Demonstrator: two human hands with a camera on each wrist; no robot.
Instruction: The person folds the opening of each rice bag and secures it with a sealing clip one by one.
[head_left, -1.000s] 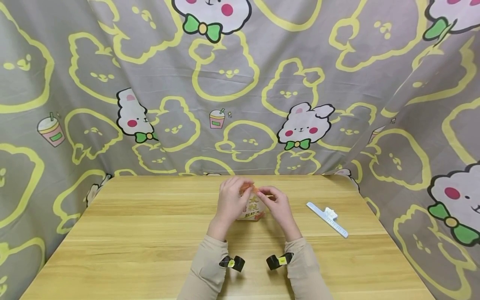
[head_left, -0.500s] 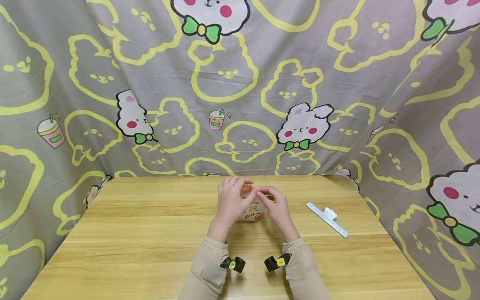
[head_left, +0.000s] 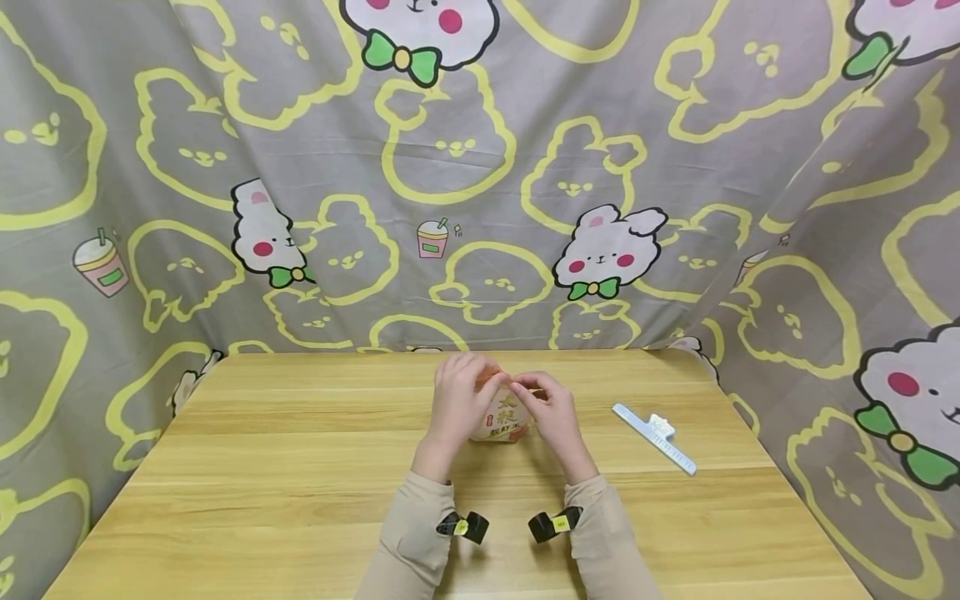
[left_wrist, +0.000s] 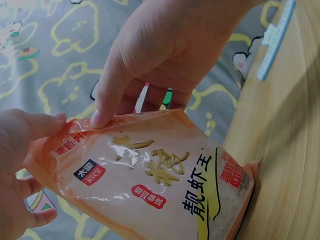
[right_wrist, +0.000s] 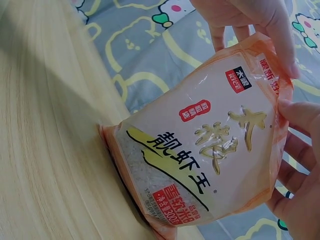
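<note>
A bag of rice [head_left: 504, 423], whitish with orange edges and gold lettering, stands on the wooden table between both hands. Grains show through its lower part in the right wrist view. My left hand [head_left: 459, 404] pinches the top edge at the left, thumb in front and the other fingers behind. On the other side, my right hand [head_left: 555, 410] pinches the same orange edge between thumb and fingers. The thumbs lie close to each other along the top in the left wrist view. The bag's back is hidden.
To the right on the table [head_left: 262, 467] lies a light blue sealing clip [head_left: 654, 440] with ruler marks. A grey curtain [head_left: 480, 275] with cartoon prints hangs behind the table and along both sides. Black cameras sit on both wrists.
Half a second ago the bag's top gaped, showing orange inside; now the edge is drawn together and more of the front print shows. Both hands have stayed almost in place.
</note>
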